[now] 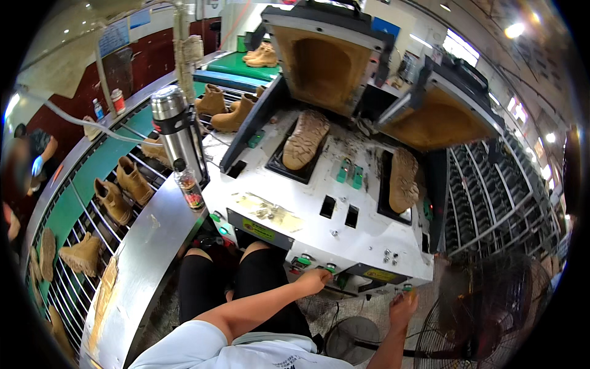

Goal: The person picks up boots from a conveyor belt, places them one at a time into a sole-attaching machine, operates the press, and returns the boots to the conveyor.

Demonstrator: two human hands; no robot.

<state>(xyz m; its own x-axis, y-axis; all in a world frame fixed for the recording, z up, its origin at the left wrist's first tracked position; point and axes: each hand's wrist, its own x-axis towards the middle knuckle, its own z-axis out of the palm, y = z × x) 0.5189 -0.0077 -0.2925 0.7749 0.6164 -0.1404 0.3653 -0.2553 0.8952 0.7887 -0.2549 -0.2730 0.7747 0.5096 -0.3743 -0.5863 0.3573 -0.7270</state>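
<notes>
My left hand [314, 280] is closed, its fingertips against a green push button [330, 267] on the front panel of a white machine [295, 209]. Further right, my right hand [402, 306] has its fingers curled just below another green button [407, 287]; whether they touch it is hard to tell. On the machine's top, a tan shoe [306, 140] lies sole up in a black recess. A second tan shoe [404, 179] lies sole up in the right recess. Above them stand two raised lids, the left lid [322, 64] and the right lid [439, 117], both lined in brown.
Several tan boots [112, 200] lie on a roller rack [80, 221] to the left, beside a green conveyor [86, 178]. A steel flask [178, 126] and a bottle [187, 184] stand on the metal ledge. A fan [485, 307] is at the lower right. Another person [40, 150] works far left.
</notes>
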